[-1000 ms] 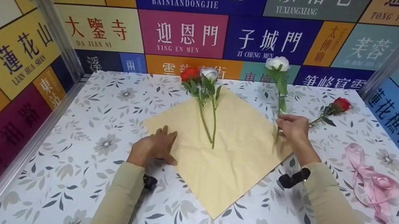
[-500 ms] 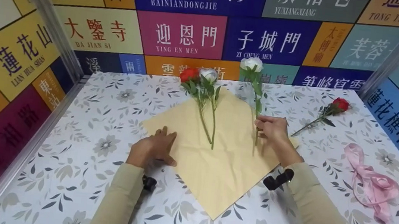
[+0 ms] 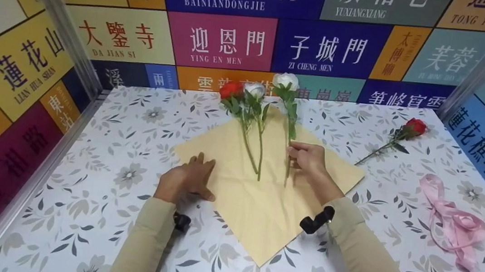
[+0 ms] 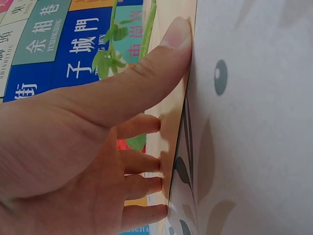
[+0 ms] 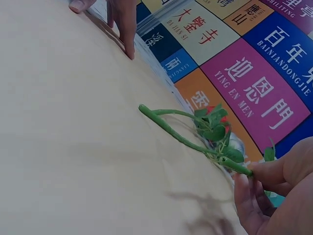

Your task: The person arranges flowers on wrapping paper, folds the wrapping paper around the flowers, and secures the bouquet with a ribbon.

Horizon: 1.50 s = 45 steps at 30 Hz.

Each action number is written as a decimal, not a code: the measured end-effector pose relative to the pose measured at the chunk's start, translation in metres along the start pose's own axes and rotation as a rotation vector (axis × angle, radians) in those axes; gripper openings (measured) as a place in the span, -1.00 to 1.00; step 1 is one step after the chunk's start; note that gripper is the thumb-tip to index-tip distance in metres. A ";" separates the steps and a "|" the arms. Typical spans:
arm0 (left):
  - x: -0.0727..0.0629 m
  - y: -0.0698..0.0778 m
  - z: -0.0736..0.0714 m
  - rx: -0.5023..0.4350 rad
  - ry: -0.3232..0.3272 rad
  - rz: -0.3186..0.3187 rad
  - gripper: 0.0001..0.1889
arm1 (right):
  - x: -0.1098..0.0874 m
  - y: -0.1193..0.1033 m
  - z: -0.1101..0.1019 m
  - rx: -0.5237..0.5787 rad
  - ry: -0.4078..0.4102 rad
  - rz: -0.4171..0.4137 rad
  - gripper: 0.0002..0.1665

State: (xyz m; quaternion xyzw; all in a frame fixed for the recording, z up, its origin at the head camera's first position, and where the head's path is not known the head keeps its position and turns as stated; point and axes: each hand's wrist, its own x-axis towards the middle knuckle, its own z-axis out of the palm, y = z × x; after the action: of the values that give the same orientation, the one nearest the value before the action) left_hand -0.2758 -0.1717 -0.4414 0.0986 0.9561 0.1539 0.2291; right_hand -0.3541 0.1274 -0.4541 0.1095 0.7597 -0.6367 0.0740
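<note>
My right hand (image 3: 310, 159) pinches the stem of a white rose (image 3: 286, 81) over a cream sheet of wrapping paper (image 3: 255, 219). In the right wrist view the cut end of that green stem (image 5: 237, 167) pokes out past the thumb and fingers. Left of it a red rose (image 3: 230, 91) and another white rose (image 3: 254, 90) lie on the paper, stems crossing near the lower ends. My left hand (image 3: 187, 176) rests on the paper's left edge with its fingers spread; thumb and fingertips touch the sheet in the left wrist view.
Another red rose (image 3: 414, 127) lies on the floral tablecloth (image 3: 122, 232) to the right of the paper. A pink ribbon (image 3: 465, 225) lies loosely bunched nearer the right side. Panels with printed characters (image 3: 226, 40) stand behind and beside the table.
My right hand has carried the white rose leftward, from the paper's right corner toward its middle and the two lying roses. The left hand has stayed in place.
</note>
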 end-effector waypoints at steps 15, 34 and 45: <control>0.001 0.002 0.000 0.007 -0.010 -0.017 0.10 | -0.005 -0.008 0.051 0.059 0.004 -0.011 -0.56; 0.003 0.003 0.001 0.075 -0.011 0.001 0.10 | 0.001 0.000 0.072 -0.060 -0.024 -0.016 -0.47; 0.001 0.003 -0.001 0.062 -0.016 -0.004 0.10 | 0.002 0.000 0.065 -0.034 -0.032 -0.028 -0.42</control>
State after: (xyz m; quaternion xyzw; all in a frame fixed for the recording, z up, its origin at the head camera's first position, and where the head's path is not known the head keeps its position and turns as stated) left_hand -0.2770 -0.1687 -0.4402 0.1050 0.9587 0.1228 0.2340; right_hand -0.3577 0.0639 -0.4663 0.0875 0.7707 -0.6262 0.0791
